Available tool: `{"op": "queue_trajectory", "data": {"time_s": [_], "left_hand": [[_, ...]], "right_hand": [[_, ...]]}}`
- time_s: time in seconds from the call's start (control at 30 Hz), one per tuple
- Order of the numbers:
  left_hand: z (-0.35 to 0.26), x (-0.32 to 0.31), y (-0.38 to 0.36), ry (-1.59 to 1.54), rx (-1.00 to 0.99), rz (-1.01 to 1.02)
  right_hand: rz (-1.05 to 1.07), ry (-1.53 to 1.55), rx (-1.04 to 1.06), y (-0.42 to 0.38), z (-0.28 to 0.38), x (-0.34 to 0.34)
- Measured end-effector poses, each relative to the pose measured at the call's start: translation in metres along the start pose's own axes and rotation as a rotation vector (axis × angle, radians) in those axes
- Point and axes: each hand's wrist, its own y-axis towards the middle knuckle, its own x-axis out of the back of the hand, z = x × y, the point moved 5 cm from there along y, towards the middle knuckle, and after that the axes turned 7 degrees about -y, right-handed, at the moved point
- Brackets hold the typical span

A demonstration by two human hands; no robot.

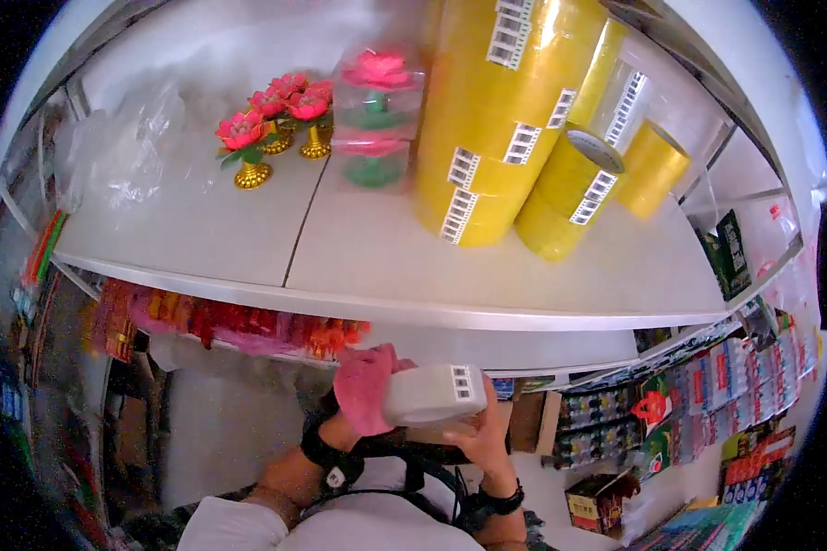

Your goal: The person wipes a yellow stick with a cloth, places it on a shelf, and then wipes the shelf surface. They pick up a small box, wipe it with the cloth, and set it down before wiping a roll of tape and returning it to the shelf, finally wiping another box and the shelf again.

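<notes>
A white roll with a barcode label point(432, 395) is held in front of my body, below the shelf edge. My left hand point(363, 395) is covered by a pink cloth point(366, 387), which presses against the roll's left side; its fingers are hidden. On the roll's right side, my right hand point(487, 432) grips it with fingers underneath and at the edge. Above, on the white shelf point(368, 266), stand tall stacks of yellow tape rolls point(487, 138) and shorter ones point(570, 193), all with similar labels.
Pink lotus ornaments on gold stands point(253, 174) and boxed lotus ornaments point(377, 119) stand left of the tape. Clear plastic bags point(138, 147) lie at the far left. Red packets point(220, 321) hang beneath the shelf. A cardboard box point(602, 505) is on the floor at right.
</notes>
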Motion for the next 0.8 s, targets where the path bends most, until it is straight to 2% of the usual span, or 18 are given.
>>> {"op": "queue_trajectory", "data": {"time_s": [0.03,0.07,0.13,0.17,0.23,0.27,0.3,0.33,0.37,0.4,0.43,0.47,0.53,0.6,0.63,0.7,0.73,0.8], "left_hand": [[-0.006,0.001,-0.004,0.176,-0.185,-0.116],[-0.012,-0.004,-0.005,0.176,-0.192,-0.110],[-0.022,-0.004,-0.007,0.739,0.092,-0.290],[-0.021,-0.001,-0.008,0.739,0.093,-0.292],[-0.021,-0.009,-0.007,0.696,-0.106,-0.033],[-0.024,-0.009,0.002,0.697,-0.100,-0.039],[-0.051,0.005,0.008,0.397,-0.483,-0.440],[-0.064,0.018,-0.004,0.059,-0.851,-0.829],[-0.078,0.029,-0.009,0.059,-0.848,-0.832],[-0.086,0.026,0.001,0.068,-0.531,-0.321],[-0.080,0.012,0.002,0.071,-0.200,0.183],[-0.079,0.006,0.002,0.034,-0.226,0.271],[-0.080,0.001,0.002,-0.075,-0.427,0.163],[-0.075,-0.004,0.002,-0.161,-0.505,0.125],[-0.073,-0.006,0.000,-0.186,-0.517,0.118],[-0.069,-0.008,-0.001,-0.224,-0.524,0.109],[-0.067,-0.009,-0.002,-0.238,-0.522,0.106],[-0.062,-0.011,-0.003,-0.250,-0.509,0.098]], "right_hand": [[-0.005,-0.031,-0.044,0.000,0.002,-0.002],[-0.013,-0.029,-0.047,0.002,0.003,-0.003],[-0.205,-0.336,-0.103,0.004,0.001,0.005],[-0.313,-0.302,0.026,0.004,0.001,0.005],[-0.282,-0.186,0.008,0.005,-0.009,0.005],[-0.253,-0.070,-0.017,0.003,-0.017,0.004],[-0.248,-0.070,-0.014,-0.001,-0.034,0.001],[-0.213,0.014,-0.127,-0.007,-0.064,-0.003],[-0.178,0.097,-0.240,-0.008,-0.073,-0.007],[-0.176,0.095,-0.238,-0.011,-0.073,-0.008],[-0.154,0.422,-0.420,-0.014,-0.065,-0.019],[-0.128,0.751,-0.599,-0.016,-0.058,-0.031],[-0.074,0.810,-0.636,-0.012,-0.045,-0.036],[-0.064,0.932,-0.733,-0.013,-0.029,-0.041],[-0.067,0.931,-0.731,-0.013,-0.026,-0.040],[-0.076,1.067,-0.916,-0.018,-0.028,-0.043],[-0.079,1.066,-0.915,-0.019,-0.037,-0.041],[0.021,1.376,-1.143,-0.024,-0.046,-0.050]]}}
